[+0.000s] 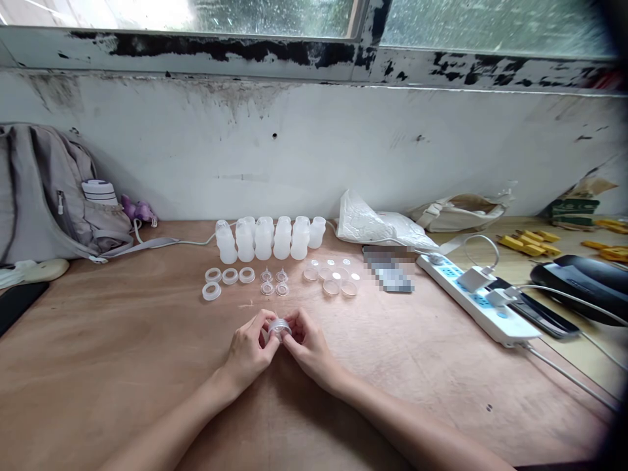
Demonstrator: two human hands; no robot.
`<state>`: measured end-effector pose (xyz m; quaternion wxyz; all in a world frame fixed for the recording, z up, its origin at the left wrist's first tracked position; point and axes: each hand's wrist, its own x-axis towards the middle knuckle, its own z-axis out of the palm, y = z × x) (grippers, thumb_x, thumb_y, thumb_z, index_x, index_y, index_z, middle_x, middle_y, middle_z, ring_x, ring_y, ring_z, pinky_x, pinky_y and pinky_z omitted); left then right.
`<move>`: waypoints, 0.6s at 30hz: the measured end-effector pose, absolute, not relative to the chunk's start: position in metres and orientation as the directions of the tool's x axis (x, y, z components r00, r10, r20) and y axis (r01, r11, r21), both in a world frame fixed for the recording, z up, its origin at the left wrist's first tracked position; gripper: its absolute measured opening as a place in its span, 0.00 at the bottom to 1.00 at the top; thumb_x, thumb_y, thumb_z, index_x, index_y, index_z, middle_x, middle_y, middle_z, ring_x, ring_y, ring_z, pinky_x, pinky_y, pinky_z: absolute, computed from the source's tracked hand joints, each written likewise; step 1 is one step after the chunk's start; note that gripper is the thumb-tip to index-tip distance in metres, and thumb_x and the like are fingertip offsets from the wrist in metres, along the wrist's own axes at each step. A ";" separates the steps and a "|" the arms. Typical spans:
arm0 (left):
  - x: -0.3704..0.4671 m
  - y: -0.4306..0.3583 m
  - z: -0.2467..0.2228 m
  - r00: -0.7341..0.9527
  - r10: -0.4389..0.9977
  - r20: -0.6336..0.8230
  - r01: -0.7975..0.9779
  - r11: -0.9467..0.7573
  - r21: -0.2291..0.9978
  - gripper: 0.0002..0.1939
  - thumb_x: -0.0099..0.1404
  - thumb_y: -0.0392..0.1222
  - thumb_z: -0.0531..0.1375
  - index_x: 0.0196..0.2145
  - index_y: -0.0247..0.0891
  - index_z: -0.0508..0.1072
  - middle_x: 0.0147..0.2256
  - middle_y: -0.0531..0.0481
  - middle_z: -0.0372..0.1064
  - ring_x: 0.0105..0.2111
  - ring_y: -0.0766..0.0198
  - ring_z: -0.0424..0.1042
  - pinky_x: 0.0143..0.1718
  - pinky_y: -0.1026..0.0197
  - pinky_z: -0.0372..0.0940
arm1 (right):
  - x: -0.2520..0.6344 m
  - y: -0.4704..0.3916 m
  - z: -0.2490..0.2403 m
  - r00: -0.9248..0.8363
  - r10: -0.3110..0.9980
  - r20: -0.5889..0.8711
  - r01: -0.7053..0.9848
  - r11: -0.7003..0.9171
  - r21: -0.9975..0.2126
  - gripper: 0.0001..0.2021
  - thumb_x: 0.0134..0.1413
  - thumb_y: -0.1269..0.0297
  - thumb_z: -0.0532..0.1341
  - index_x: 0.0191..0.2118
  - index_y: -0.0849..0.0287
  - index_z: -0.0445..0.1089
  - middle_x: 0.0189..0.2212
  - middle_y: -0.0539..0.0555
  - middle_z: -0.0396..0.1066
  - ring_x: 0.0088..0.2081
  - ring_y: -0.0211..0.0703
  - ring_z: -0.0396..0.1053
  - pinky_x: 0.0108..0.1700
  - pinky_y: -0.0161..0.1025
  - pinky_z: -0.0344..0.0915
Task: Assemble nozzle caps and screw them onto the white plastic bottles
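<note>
Between my fingertips, near the middle of the table, is a clear ring-shaped plastic piece (pixel 279 326). My left hand (pixel 251 347) pinches its left side and my right hand (pixel 307 343) grips its right side, with both thumbs at the near edge. Beyond my hands lie several translucent rings (pixel 230 276) on the left, several small clear nipple-like parts (pixel 266 288) in the middle, and several clear round caps (pixel 331 286) on the right. Several frosted bottles (pixel 263 239) stand upright in a group behind them.
A power strip (pixel 481 301) with plugs and cables crosses the right side, beside a dark phone (pixel 540 311). A blurred-out flat object (pixel 390 268) and white plastic bags (pixel 367 219) lie behind. A grey backpack (pixel 44 190) sits far left; yellow parts (pixel 530 243) lie right.
</note>
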<state>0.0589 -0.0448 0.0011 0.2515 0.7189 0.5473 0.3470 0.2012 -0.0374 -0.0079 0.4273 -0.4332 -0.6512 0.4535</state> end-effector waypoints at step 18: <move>0.059 -0.046 0.002 0.202 0.959 0.200 0.617 -0.283 0.734 0.02 0.59 0.39 0.50 0.30 0.40 0.61 0.22 0.57 0.65 0.20 0.69 0.65 0.23 0.68 0.57 | 0.202 -0.038 -0.005 -0.268 0.939 0.217 0.279 0.291 -0.915 0.04 0.51 0.68 0.53 0.28 0.59 0.57 0.21 0.45 0.57 0.21 0.32 0.56 0.24 0.31 0.54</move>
